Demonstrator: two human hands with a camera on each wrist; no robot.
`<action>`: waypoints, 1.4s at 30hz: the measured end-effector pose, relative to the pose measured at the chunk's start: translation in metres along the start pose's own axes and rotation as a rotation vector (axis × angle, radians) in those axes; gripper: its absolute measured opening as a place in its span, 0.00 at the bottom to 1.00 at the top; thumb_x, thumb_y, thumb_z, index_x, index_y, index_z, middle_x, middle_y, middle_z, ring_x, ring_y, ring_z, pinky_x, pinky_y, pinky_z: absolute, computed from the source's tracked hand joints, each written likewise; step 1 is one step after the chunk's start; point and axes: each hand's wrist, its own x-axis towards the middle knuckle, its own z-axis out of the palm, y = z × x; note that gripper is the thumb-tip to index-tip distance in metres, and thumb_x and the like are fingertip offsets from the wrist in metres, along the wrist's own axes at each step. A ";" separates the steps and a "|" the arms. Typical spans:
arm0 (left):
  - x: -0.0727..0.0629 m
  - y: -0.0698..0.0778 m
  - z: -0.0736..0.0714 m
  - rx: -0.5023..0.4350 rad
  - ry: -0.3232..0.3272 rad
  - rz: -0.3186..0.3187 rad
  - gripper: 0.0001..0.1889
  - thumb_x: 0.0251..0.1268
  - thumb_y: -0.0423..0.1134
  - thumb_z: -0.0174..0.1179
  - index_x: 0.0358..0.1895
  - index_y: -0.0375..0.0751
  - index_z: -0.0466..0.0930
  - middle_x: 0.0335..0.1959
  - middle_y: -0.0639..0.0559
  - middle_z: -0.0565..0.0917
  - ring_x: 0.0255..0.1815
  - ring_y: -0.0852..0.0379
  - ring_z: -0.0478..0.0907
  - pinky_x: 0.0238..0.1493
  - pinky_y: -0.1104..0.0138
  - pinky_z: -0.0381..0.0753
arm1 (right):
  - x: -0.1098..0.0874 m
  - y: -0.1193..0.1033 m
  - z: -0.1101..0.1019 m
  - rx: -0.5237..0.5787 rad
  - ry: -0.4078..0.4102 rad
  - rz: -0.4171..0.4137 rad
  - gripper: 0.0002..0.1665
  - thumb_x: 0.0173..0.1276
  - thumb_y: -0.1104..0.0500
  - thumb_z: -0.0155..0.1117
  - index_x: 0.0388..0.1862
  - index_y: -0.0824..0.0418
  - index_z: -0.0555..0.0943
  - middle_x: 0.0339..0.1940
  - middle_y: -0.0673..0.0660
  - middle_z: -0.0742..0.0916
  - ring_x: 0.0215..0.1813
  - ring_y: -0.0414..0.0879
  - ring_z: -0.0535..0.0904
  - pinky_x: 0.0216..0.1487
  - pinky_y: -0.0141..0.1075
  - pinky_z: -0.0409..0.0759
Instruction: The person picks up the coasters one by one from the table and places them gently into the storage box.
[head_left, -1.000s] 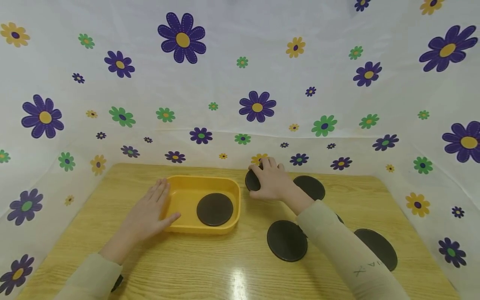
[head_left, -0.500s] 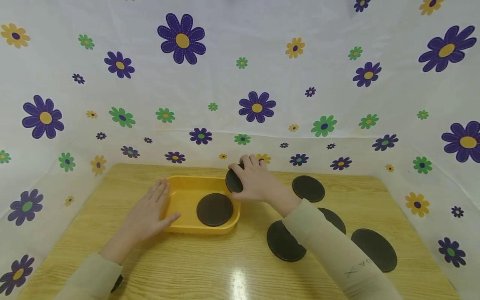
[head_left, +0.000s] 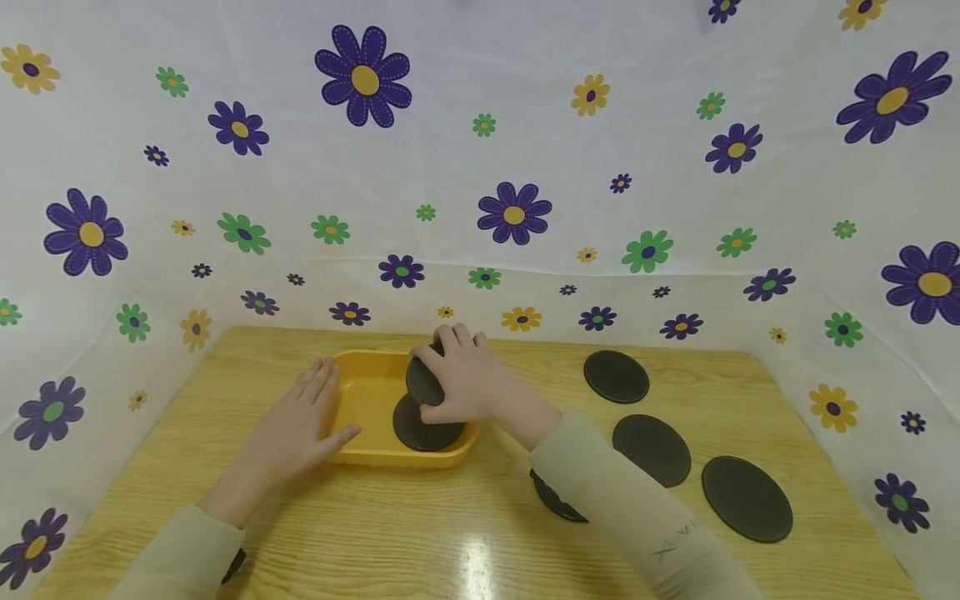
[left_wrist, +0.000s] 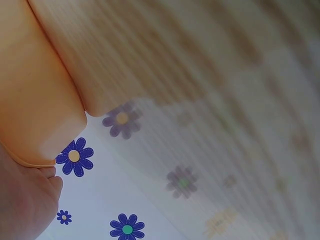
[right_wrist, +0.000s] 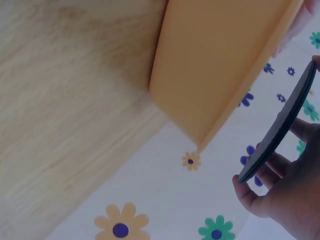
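A yellow rectangular tray (head_left: 367, 454) stands on the wooden table, with one black round coaster (head_left: 420, 429) lying in its right half. My left hand (head_left: 296, 425) rests along the tray's left side, fingers straight and thumb over the front rim. In the left wrist view its fingers show at the tray wall (left_wrist: 40, 90). My right hand (head_left: 468, 379) grips a second black coaster (head_left: 424, 379) by its edge, tilted, over the tray's right part. From the right wrist view, the held coaster (right_wrist: 280, 125) is above the tray rim, pinched between thumb and fingers.
To the right on the table lie more black coasters: one at the back (head_left: 617, 377), one in the middle (head_left: 652, 450), one at far right (head_left: 747, 498). Another coaster (head_left: 557, 496) is partly under the right sleeve. A white flowered cloth (head_left: 450, 167) encloses the table's back and sides.
My right hand has carried its coaster leftward from the table beside the tray, across the right rim, to above the coaster inside. The left hand has stayed put.
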 end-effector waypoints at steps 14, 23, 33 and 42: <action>0.000 -0.002 0.002 0.002 0.009 0.012 0.52 0.76 0.65 0.55 0.83 0.23 0.52 0.86 0.29 0.52 0.88 0.30 0.49 0.86 0.40 0.57 | 0.011 -0.025 0.027 0.013 -0.040 -0.044 0.50 0.63 0.29 0.65 0.81 0.45 0.70 0.74 0.60 0.73 0.71 0.55 0.69 0.65 0.52 0.77; 0.000 -0.002 0.002 0.001 0.002 0.010 0.52 0.76 0.65 0.55 0.83 0.23 0.52 0.86 0.29 0.52 0.88 0.30 0.48 0.86 0.40 0.57 | 0.016 -0.028 0.045 0.038 -0.078 -0.021 0.48 0.65 0.29 0.66 0.81 0.44 0.70 0.75 0.59 0.73 0.73 0.55 0.69 0.68 0.53 0.77; 0.000 -0.001 0.000 0.004 0.000 0.011 0.51 0.77 0.64 0.55 0.83 0.23 0.51 0.87 0.29 0.50 0.88 0.30 0.48 0.86 0.40 0.56 | 0.016 -0.030 0.053 -0.014 -0.089 -0.024 0.46 0.67 0.27 0.63 0.80 0.42 0.70 0.75 0.58 0.73 0.75 0.54 0.69 0.69 0.53 0.77; 0.000 -0.001 0.002 0.007 0.003 0.011 0.52 0.76 0.65 0.55 0.82 0.23 0.52 0.86 0.28 0.52 0.88 0.30 0.48 0.86 0.40 0.56 | 0.013 -0.029 0.051 -0.017 -0.067 -0.029 0.46 0.67 0.27 0.63 0.80 0.42 0.70 0.76 0.57 0.74 0.75 0.54 0.69 0.70 0.53 0.77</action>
